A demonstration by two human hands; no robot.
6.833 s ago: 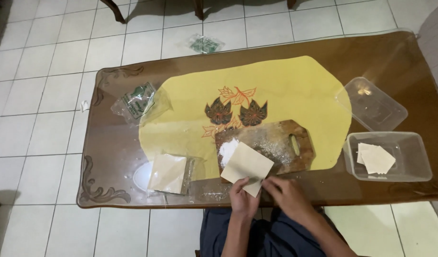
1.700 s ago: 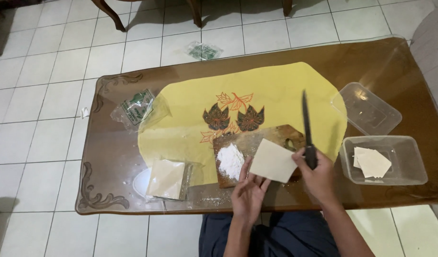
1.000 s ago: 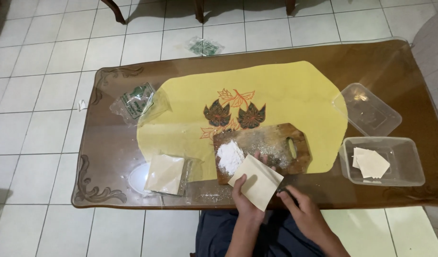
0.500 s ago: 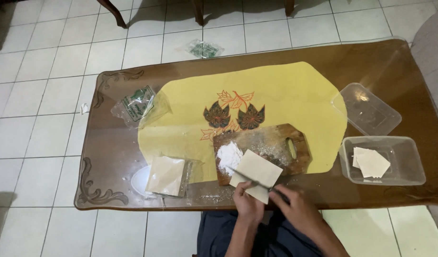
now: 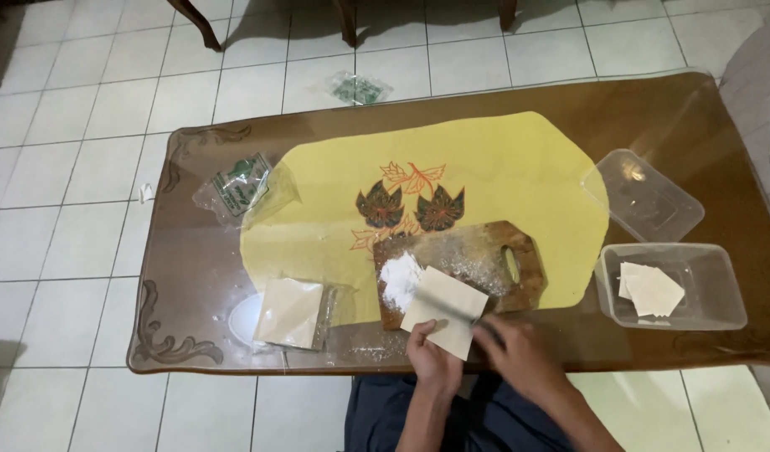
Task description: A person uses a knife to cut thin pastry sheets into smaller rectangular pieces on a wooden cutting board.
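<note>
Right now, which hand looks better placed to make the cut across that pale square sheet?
The right hand, probably: it holds the knife lying across the sheet, while the left hand pins the sheet's near edge on the board.

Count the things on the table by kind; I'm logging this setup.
Clear tubs: 2
Wrapper packs: 2
Cutting board: 1
Flour pile: 1
Knife: 1
Total: 7
</note>
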